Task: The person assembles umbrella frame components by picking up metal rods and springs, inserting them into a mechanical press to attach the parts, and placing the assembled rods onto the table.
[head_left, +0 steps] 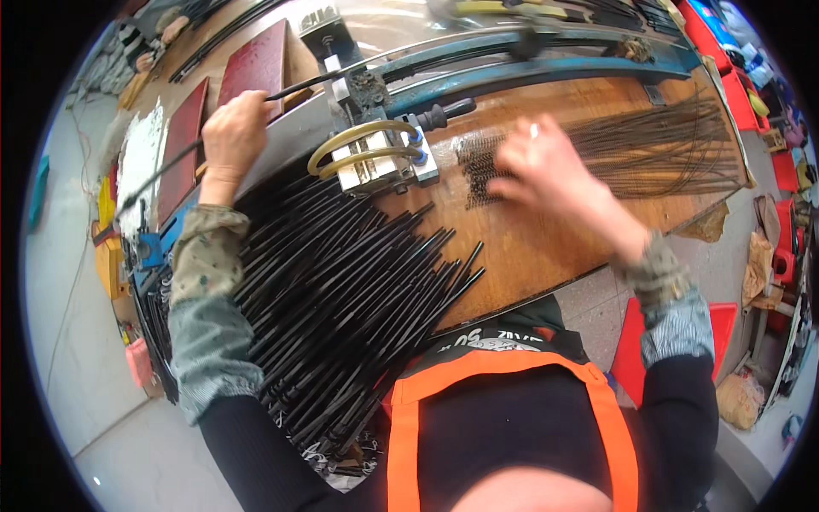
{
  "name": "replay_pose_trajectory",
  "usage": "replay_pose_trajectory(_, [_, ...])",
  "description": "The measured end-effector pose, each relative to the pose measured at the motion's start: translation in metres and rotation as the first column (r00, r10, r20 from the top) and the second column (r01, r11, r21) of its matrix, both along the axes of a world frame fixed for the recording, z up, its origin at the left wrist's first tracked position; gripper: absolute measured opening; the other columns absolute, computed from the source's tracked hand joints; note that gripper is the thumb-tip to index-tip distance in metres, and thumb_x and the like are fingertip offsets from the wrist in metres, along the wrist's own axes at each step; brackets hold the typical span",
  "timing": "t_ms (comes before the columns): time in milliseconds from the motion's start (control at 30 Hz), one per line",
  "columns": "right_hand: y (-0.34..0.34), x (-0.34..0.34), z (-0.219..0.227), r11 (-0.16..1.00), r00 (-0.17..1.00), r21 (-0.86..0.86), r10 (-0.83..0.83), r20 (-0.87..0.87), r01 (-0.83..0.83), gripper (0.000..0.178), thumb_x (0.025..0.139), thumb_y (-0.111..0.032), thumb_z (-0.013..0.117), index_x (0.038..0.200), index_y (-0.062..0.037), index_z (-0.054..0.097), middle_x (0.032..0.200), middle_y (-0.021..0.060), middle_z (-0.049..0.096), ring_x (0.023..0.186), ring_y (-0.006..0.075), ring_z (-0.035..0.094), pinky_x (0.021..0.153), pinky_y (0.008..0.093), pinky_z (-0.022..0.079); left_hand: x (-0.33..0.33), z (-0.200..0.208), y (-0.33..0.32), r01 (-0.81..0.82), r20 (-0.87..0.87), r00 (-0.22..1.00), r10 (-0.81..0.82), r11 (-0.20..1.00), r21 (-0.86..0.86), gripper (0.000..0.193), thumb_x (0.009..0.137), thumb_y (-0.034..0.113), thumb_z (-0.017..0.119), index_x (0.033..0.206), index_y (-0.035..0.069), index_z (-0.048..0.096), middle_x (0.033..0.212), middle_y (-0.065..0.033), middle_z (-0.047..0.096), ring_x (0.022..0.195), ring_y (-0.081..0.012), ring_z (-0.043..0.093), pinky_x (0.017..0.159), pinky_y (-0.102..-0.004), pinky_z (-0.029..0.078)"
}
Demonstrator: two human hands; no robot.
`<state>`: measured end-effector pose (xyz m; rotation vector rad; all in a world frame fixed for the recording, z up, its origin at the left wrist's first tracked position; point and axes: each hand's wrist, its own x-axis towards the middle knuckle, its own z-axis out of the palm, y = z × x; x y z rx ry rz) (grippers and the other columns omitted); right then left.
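Note:
My left hand (235,135) is closed around a long black rod (299,86) at the upper left. The rod slants up to the right, meeting a metal bracket (341,90) on the bench machine. Blurred by motion, my right hand (546,166) is over the coiled ends (479,166) of a bundle of thin dark wires (657,141). Its fingers look bent, but whether they hold a wire cannot be made out. Between my hands sits a metal clamp block (367,175) with two yellowish hoses (363,132) and a black-handled lever (452,111).
Many black rods (341,290) lie heaped in front of the clamp. A blue rail (478,64) spans the back of the wooden tabletop (503,264). Dark red boards (254,64) lie at the upper left. Red bins (740,98) stand at the right.

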<state>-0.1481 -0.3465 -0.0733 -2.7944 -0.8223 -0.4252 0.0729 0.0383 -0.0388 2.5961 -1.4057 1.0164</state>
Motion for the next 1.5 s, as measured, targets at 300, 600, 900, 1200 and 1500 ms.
replay_pose_trajectory(300, [0.019,-0.050,-0.031,0.991,0.995,-0.128,-0.042,-0.093,0.030,0.022,0.068,-0.008,0.067,0.089,-0.0074,0.059,0.081,0.0085,0.052,0.084,0.0272,0.053,0.075,0.0382,0.043,-0.176,0.106,-0.081,-0.169,-0.244,0.935,0.257,0.929,0.329,0.010,0.087,0.023,0.066,0.084,0.013,0.067,0.076,-0.0024,0.064,0.076,-0.0231,0.063,0.074,-0.0388,0.043])
replay_pose_trajectory(600, [0.049,-0.041,-0.004,0.994,1.000,-0.106,0.020,-0.017,-0.022,0.025,0.083,-0.023,0.059,0.103,-0.0089,0.064,0.088,0.0065,0.056,0.089,0.0278,0.056,0.078,0.0454,0.046,-0.270,0.150,-0.135,0.238,-0.515,0.850,-0.108,0.952,0.194,0.015,0.078,0.023,0.072,0.083,0.013,0.062,0.073,-0.0001,0.057,0.067,-0.0180,0.057,0.063,-0.0309,0.041])
replay_pose_trajectory(900, [0.040,-0.099,-0.019,0.976,0.924,0.037,0.213,-0.316,-0.213,0.024,0.085,-0.020,0.063,0.104,-0.0071,0.066,0.088,0.0121,0.061,0.084,0.0310,0.060,0.073,0.0433,0.048,-0.288,0.133,-0.127,0.283,-0.500,0.840,-0.209,0.956,0.076,0.016,0.079,0.023,0.072,0.085,0.013,0.062,0.073,-0.0003,0.056,0.067,-0.0178,0.056,0.063,-0.0306,0.041])
replay_pose_trajectory(1200, [0.009,-0.069,-0.003,0.906,0.795,0.307,0.407,-0.451,-0.290,0.023,0.087,-0.016,0.067,0.106,-0.0053,0.068,0.088,0.0177,0.066,0.080,0.0342,0.065,0.067,0.0412,0.051,-0.299,0.138,-0.119,0.147,-0.473,0.859,-0.194,0.980,-0.135,0.016,0.081,0.024,0.072,0.086,0.012,0.062,0.074,-0.0005,0.055,0.067,-0.0176,0.056,0.062,-0.0303,0.040])
replay_pose_trajectory(1500, [0.042,-0.073,-0.024,0.876,0.769,0.411,0.440,-0.464,-0.252,0.020,0.089,-0.009,0.066,0.107,-0.0011,0.069,0.085,0.0162,0.068,0.072,0.0305,0.064,0.065,0.0358,0.049,-0.392,-0.042,-0.065,-0.531,-0.599,0.705,0.380,0.843,-0.090,0.015,0.077,0.024,0.071,0.083,0.014,0.063,0.087,-0.0022,0.052,0.088,-0.0207,0.051,0.077,-0.0367,0.038])
